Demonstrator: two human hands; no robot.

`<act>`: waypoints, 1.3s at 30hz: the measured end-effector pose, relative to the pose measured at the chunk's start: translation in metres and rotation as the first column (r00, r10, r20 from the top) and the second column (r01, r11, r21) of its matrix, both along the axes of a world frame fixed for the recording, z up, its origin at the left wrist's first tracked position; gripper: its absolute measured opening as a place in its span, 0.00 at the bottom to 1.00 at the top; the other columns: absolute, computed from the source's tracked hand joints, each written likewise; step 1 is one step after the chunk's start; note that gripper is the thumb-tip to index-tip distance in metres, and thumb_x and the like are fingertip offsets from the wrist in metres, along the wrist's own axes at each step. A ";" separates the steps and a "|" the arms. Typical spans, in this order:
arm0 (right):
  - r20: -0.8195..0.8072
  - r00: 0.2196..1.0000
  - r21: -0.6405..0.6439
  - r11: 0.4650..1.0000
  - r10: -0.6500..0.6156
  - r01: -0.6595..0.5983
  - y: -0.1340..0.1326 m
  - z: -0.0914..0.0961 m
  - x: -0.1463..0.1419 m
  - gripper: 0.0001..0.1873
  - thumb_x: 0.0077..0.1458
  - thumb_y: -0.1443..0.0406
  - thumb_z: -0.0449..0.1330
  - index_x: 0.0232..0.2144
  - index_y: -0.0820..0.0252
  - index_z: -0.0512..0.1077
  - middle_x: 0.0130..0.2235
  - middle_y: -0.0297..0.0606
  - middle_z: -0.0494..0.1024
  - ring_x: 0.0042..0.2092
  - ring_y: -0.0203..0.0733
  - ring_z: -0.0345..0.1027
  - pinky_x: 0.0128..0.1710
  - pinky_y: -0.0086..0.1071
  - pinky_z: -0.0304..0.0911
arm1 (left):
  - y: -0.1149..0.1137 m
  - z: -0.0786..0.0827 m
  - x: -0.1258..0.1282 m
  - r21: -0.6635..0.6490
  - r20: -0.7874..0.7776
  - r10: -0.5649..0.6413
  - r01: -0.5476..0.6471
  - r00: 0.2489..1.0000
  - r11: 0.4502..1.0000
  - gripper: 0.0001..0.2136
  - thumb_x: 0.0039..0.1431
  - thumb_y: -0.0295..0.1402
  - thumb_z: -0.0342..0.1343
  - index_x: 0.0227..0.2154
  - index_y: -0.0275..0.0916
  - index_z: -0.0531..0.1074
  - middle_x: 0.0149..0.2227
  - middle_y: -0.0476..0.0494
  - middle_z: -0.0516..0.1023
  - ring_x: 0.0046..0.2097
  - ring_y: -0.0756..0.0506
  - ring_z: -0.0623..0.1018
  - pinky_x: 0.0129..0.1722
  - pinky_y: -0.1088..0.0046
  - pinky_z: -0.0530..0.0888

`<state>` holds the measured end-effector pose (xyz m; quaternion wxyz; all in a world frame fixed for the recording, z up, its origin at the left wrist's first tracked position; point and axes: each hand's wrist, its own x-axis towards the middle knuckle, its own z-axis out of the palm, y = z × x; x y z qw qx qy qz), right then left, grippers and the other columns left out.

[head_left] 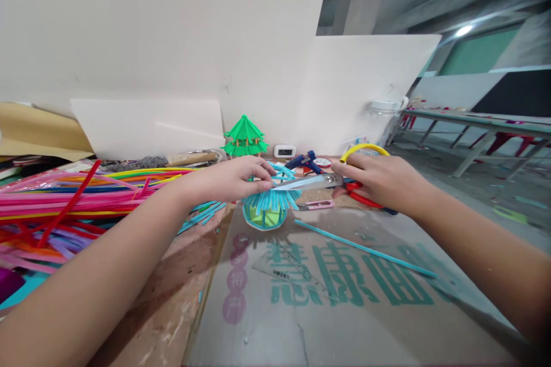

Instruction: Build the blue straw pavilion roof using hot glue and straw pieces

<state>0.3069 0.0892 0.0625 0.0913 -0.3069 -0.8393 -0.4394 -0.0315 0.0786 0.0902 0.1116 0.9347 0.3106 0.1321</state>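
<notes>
My right hand [374, 179] grips a pair of scissors [310, 182] with yellow and red handles. The blades point left, and their tips lie at the thumb of my left hand [245, 176]. That hand is closed in a pinch at the upper part of a small light-blue pavilion model [272, 199], partly covering it. What sits between its fingertips is hidden. The model has a fringed roof of fuzzy blue strips above a base with a yellow-green floor. In front of it a long blue pipe cleaner [365, 248] lies slantwise.
A grey printed board [258, 332] carries a clear set square [297, 273]. Behind stand a green tiered model [244, 136], a small white digital clock [284, 151] and a blue glue gun [306, 160]. A pink cutter [317, 205] lies near the scissors. Colourful pipe cleaners [81, 198] heap at left.
</notes>
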 end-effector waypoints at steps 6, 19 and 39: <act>0.003 1.000 -0.017 0.999 0.028 -0.028 0.000 0.000 -0.003 0.18 0.64 0.56 0.50 0.50 0.59 0.69 0.36 0.42 0.74 0.33 0.41 0.64 0.26 0.31 0.43 | -0.002 0.002 0.001 0.004 -0.021 -0.003 0.003 1.000 1.000 0.16 0.67 0.41 0.47 0.42 0.39 0.78 0.56 0.41 0.73 0.61 0.43 0.68 0.57 0.69 0.65; 0.015 0.999 -0.017 0.999 0.029 -0.029 -0.003 0.002 -0.005 0.15 0.64 0.61 0.51 0.49 0.57 0.69 0.35 0.41 0.75 0.33 0.41 0.65 0.27 0.31 0.45 | -0.002 0.002 0.002 0.019 -0.034 -0.017 0.017 0.999 1.000 0.15 0.67 0.39 0.47 0.40 0.38 0.78 0.55 0.40 0.73 0.60 0.43 0.68 0.57 0.69 0.65; -0.273 0.951 -0.148 0.983 -0.147 0.110 0.005 -0.001 0.001 0.20 0.63 0.53 0.51 0.49 0.58 0.71 0.40 0.45 0.77 0.35 0.45 0.70 0.26 0.31 0.50 | -0.007 -0.002 0.010 0.119 0.043 0.057 -0.062 0.997 0.991 0.17 0.62 0.47 0.52 0.39 0.40 0.79 0.54 0.42 0.75 0.57 0.41 0.72 0.54 0.68 0.69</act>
